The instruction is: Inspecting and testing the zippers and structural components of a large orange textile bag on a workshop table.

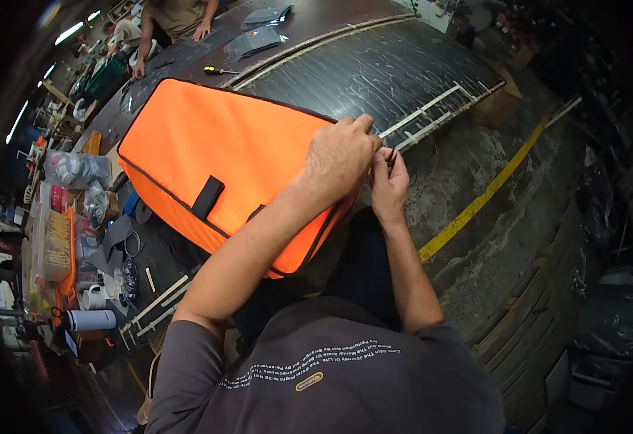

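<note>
A large orange fabric bag (pixel 215 152) with black piping and a black strap loop (pixel 208 197) lies flat on a dark worktable (pixel 374 69). My left hand (pixel 340 155) presses down on the bag's near right corner, fingers curled over its edge. Just to the right, my right hand (pixel 389 181) pinches a small dark piece, likely a zipper pull, at that same corner. Both forearms rise from the lower edge over my grey shirt.
Another person leans on the table's far end (pixel 179 18). A screwdriver (pixel 219 71) and grey fabric pieces (pixel 255 40) lie beyond the bag. Cluttered shelves with bags and cups (pixel 70 239) stand at left. A yellow floor line (pixel 486 195) runs at right.
</note>
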`<state>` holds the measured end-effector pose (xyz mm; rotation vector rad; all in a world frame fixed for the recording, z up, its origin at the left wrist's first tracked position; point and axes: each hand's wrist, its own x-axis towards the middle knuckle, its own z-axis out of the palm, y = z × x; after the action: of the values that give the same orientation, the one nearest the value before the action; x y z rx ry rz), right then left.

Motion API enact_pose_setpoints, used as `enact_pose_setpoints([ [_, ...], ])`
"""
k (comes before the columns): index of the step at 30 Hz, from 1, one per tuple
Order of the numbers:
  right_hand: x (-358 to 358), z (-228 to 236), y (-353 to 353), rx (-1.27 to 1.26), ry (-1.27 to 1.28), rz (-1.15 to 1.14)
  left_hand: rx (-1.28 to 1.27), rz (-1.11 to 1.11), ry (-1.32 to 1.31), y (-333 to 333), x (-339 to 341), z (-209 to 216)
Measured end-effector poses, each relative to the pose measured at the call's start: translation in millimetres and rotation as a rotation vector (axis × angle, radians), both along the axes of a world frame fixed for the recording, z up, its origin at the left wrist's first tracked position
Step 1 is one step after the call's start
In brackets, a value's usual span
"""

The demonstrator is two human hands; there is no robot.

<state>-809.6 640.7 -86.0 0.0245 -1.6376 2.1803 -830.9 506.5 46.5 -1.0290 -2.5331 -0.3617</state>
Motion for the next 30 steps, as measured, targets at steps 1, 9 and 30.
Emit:
enact_pose_setpoints([
  [1, 1, 3, -1, 0.012, -0.002, -0.001, -0.014, 0.005, 0.02, 3, -1, 0],
  [9, 6, -19, 14, -0.007, 0.142, 0.161, -0.186, -0.089, -0.3, 6, -43, 37],
  [30, -12, -30, 6, -0.169, 0.214, 0.289, -0.507, -0.203, -0.628, 32, -78, 58],
])
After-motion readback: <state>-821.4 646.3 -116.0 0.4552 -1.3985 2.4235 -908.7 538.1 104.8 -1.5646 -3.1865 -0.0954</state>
